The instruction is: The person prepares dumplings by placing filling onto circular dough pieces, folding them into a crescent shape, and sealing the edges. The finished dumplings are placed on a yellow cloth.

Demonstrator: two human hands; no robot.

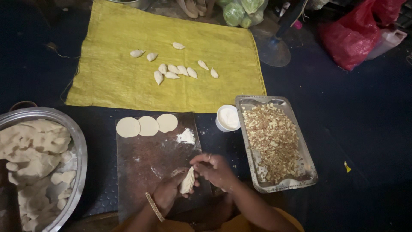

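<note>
My left hand (168, 193) holds a folded, crimped dough dumpling (187, 181) upright above a dark wooden board (146, 167). My right hand (214, 168) pinches the dumpling's edge from the right. Three flat round dough discs (148, 125) lie in a row at the board's far edge, next to a small heap of white flour (186, 136). Several finished dumplings (175, 71) rest on a yellow woven cloth (111, 81) farther away.
A metal tray (300, 129) of chopped brownish filling sits right of the board, with a small white cup (228, 118) beside it. A large steel bowl (79, 141) of dough pieces stands at the left. Red plastic bag (352, 36) and green bags (240, 10) lie at the back.
</note>
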